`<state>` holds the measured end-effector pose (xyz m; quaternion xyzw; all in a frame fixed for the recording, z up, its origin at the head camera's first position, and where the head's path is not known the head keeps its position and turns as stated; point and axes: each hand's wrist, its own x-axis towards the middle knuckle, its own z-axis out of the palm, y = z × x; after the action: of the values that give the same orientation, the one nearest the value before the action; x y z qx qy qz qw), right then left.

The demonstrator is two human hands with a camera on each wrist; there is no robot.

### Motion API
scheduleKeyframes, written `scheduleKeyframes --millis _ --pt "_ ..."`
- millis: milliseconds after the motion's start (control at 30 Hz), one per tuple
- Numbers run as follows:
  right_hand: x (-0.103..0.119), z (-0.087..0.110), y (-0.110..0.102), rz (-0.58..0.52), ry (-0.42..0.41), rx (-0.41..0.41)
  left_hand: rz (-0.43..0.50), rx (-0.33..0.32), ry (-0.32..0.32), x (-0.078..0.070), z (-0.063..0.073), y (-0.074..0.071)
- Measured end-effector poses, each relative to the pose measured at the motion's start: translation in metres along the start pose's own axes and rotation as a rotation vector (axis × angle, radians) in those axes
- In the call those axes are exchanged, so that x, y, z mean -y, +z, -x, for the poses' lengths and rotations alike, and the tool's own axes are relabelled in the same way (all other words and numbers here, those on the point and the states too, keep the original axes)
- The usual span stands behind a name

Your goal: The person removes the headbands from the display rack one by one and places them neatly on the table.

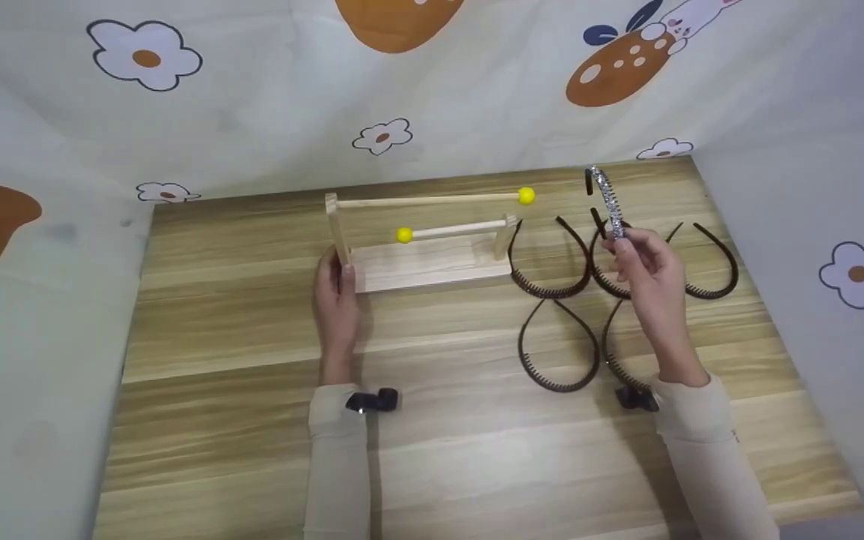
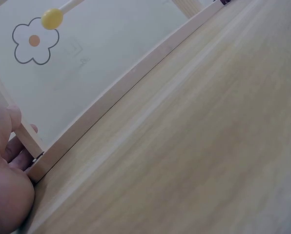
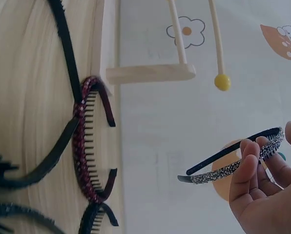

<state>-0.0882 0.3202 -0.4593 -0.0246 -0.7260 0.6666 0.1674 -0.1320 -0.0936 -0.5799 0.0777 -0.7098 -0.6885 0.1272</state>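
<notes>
My left hand grips the left post of a wooden two-bar rack, low down by its base. In the left wrist view the thumb and fingers lie on either side of that post. Both bars, a longer upper one and a lower one, are bare and end in yellow balls. Held up right of the rack, a silver glitter headband is pinched between the thumb and fingers of my right hand. Its toothed inner side shows in the right wrist view.
Several dark headbands lie on the wood-grain table right of the rack, including a dark red glitter one beside the rack's right end and a black one nearer the front. A patterned cloth hangs behind the table.
</notes>
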Motion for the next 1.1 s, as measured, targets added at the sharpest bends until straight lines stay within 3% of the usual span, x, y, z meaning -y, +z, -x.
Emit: scheduleKeyframes --millis 400,700,933,1100 --pt "-0.004 0.012 -0.025 0.115 0.057 -0.015 0.007 -0.01 -0.005 0.0 0.0 -0.001" --pt "-0.011 0.024 -0.042 0.256 0.035 0.093 -0.011 -0.013 -0.001 0.001 -0.001 -0.001" --pt "-0.017 0.036 -0.06 0.35 0.043 0.225 -0.021 -0.019 -0.009 0.001 -0.002 -0.001" --pt "-0.02 0.044 -0.072 0.387 0.051 0.244 -0.032 -0.022 -0.012 0.001 -0.002 -0.001"
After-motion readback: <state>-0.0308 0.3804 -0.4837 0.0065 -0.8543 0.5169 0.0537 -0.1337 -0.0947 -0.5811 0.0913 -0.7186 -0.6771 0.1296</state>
